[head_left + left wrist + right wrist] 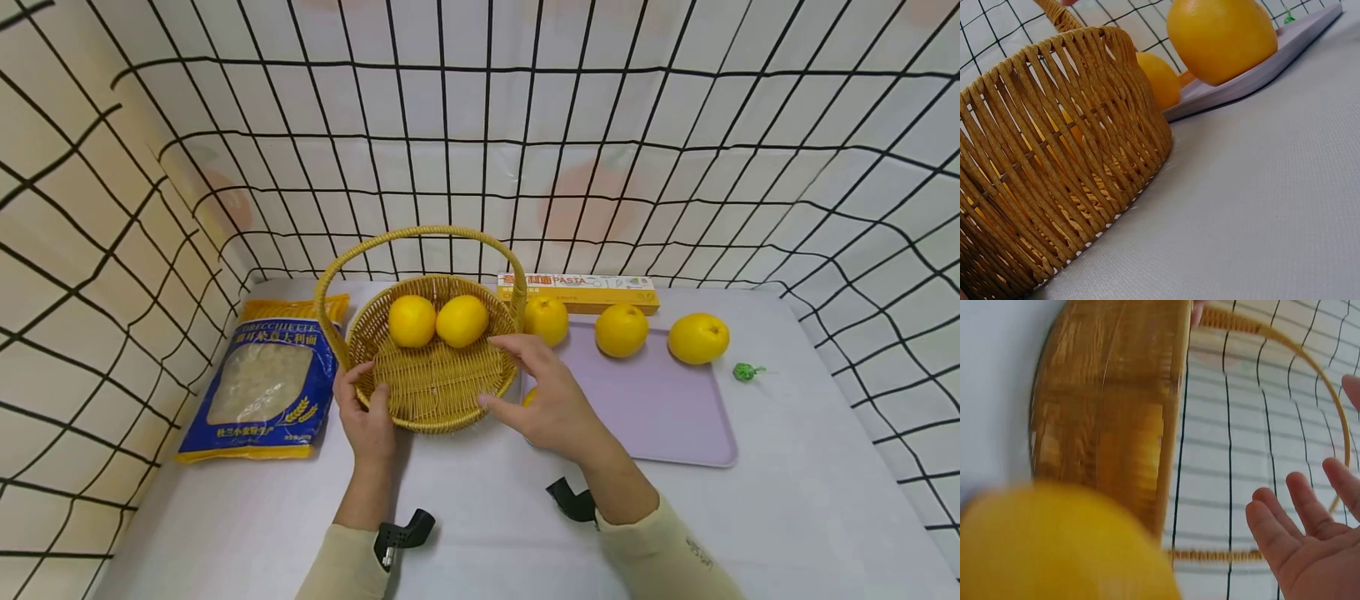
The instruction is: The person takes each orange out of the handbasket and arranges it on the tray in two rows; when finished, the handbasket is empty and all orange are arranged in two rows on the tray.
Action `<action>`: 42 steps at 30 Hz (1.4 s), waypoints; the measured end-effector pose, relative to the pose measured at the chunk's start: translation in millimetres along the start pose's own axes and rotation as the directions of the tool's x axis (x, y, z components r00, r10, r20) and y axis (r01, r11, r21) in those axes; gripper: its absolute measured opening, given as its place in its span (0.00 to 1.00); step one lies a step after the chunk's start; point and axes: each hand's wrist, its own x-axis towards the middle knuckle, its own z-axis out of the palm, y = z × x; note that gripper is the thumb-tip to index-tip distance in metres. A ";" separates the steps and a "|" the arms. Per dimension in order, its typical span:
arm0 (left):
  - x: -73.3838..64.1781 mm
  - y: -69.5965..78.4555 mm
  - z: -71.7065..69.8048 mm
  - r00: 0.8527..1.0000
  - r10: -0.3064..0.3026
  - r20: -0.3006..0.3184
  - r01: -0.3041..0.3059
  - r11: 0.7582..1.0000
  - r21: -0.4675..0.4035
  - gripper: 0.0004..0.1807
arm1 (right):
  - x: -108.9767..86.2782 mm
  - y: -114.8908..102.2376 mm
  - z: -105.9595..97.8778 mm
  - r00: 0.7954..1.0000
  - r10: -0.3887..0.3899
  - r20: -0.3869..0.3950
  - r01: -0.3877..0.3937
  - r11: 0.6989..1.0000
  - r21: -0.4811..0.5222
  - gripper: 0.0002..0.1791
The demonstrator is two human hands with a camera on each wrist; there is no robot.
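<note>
A wicker basket [435, 387] with a tall arched handle stands before me, holding two yellow fruits [412, 321] at its far side. My left hand [371, 429] grips the basket's near left rim, thumb on the inside. At the right rim is my right hand [551, 400], its fingers extended and apart with nothing between them; in the right wrist view the same hand [1319, 544] is spread beside the basket. Several more yellow fruits [622, 330] are at the lilac tray [645, 417] on the right; one of them is mostly hidden by my right hand.
A blue and yellow pasta bag [258, 379] lies left of the basket. Behind the tray is a yellow and white pasta box [607, 292]. A small green object [745, 372] sits right of the tray. Black wire grid [487, 167] walls off the back and sides.
</note>
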 end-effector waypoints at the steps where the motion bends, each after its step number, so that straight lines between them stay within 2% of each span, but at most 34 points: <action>1: 0.0 0.0 0.3 1.000 0.001 0.000 -0.001 1.000 -0.002 0.18 | 1.6 -2.1 4.8 1.000 0.002 0.003 -0.002 1.000 0.010 0.38; 6: 0.0 0.2 1.0 1.000 0.000 -0.005 0.000 1.000 0.001 0.19 | 11.2 -7.1 27.3 0.998 0.050 0.024 -0.052 0.997 0.050 0.37; 13: 1.0 -2.4 0.2 1.000 0.013 -0.008 -0.013 1.000 0.015 0.18 | 25.0 -6.1 48.3 0.989 0.147 0.007 -0.147 0.987 0.068 0.37; 20: 0.8 -2.0 -0.4 1.000 0.011 -0.003 -0.011 1.000 0.014 0.18 | 37.8 1.3 61.7 0.984 0.176 -0.041 -0.175 0.984 0.020 0.37; 33: 1.0 -1.1 -0.8 1.000 0.014 -0.005 -0.014 1.000 0.013 0.18 | 62.8 11.8 75.8 0.955 0.247 -0.165 -0.257 0.966 -0.039 0.38; 42: 0.4 -1.6 -0.6 1.000 0.012 0.003 -0.012 1.000 0.009 0.18 | 82.0 19.6 78.1 0.923 0.316 -0.217 -0.325 0.946 -0.007 0.42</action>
